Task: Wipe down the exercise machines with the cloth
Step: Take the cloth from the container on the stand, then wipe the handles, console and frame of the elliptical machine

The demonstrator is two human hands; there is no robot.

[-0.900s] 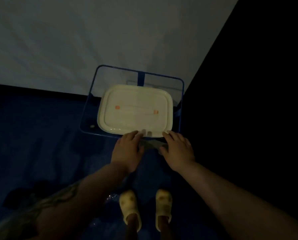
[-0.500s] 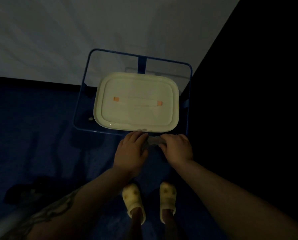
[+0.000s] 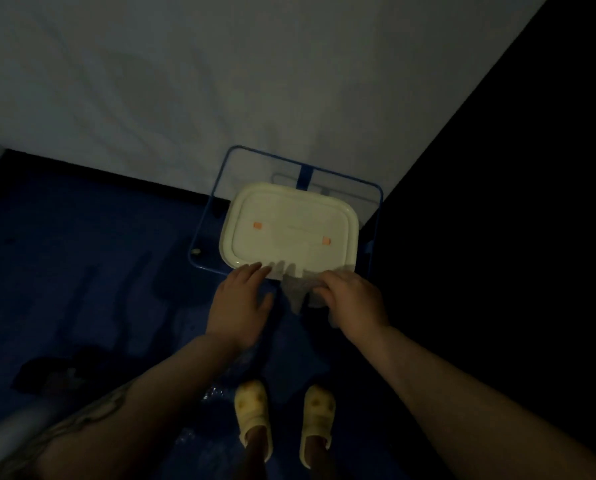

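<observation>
1. Cloth, grey and crumpled, pinched in the grip of the right hand, fingers curled around its upper part, loose end hanging below and to the left of that grip.
2. Left hand just left of the cloth, fingers straight and spread, fingertips touching the near edge of the cream pad; holding nothing.
3. Cream pad directly beyond both hands: rounded rectangle with a raised rim and two small orange marks on its top face.
4. Blue tube frame wrapped around the pad, extending beyond and to the left of the grip, one upright blue bar at the far side.
5. Pale wall farther beyond the frame; dark surface to the right of the right hand.
6. Blue floor below and to the left of the hands, very dim.
7. Yellow slippers on both feet, nearer than the hands, side by side on the floor.
8. Tattooed left forearm running from the lower left toward the left hand.
</observation>
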